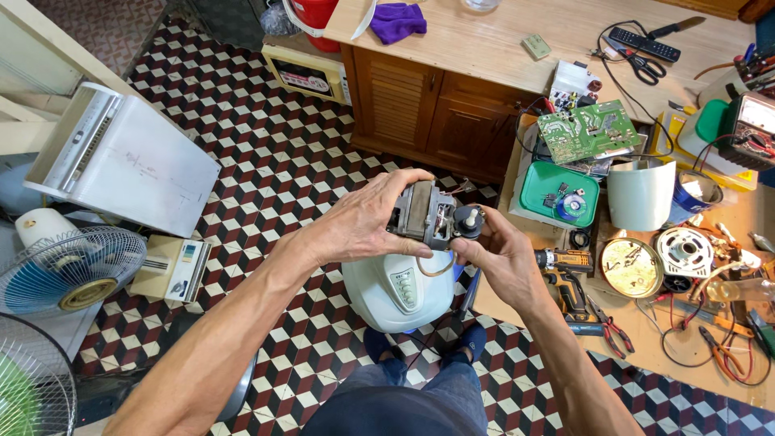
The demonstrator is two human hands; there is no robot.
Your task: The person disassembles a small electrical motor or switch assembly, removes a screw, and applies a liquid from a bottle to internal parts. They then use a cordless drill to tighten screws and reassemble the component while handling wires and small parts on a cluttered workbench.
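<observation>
A small grey electric motor (424,211) with a black round end piece and a short white shaft is held up in front of me. My left hand (363,222) wraps over its left side and top. My right hand (496,250) holds its right end, fingertips at the black piece. Thin wires hang from the motor in a loop below it. Right under my hands a white rounded appliance housing (395,295) rests on the patterned floor between my feet.
A low wooden bench at right carries a green circuit board (588,131), a green tray (557,194), a cordless drill (569,278), pliers, round metal parts and a white curved cover (640,194). Fans (69,270) and a white appliance (121,157) stand at left.
</observation>
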